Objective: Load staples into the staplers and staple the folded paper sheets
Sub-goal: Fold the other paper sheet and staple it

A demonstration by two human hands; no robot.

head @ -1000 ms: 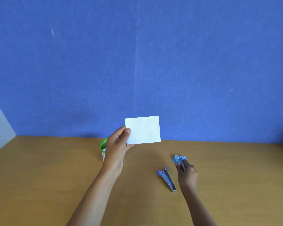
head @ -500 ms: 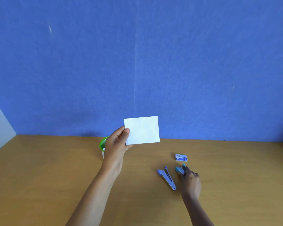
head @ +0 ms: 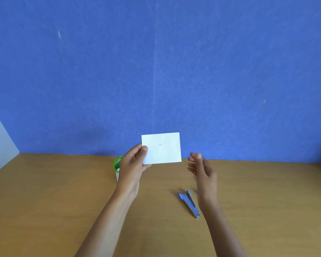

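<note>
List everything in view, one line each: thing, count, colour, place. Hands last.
table: 1, tan wood, across the lower frame
wall: 1, blue, behind the table
folded paper: 1, white, held up in front of the wall
staple: 1, dark, upper middle of the folded paper
stapler: 1, blue and silver, lying on the table
container: 1, green rim, on the table, mostly hidden
left hand: 1, pinches the paper's left edge
right hand: 1, open, raised right of the paper

White paper point(head: 163, 149), blue-and-silver stapler point(head: 189, 203), green-rimmed cup point(head: 116, 165), tan table point(head: 44, 201), blue wall point(head: 156, 71).
</note>
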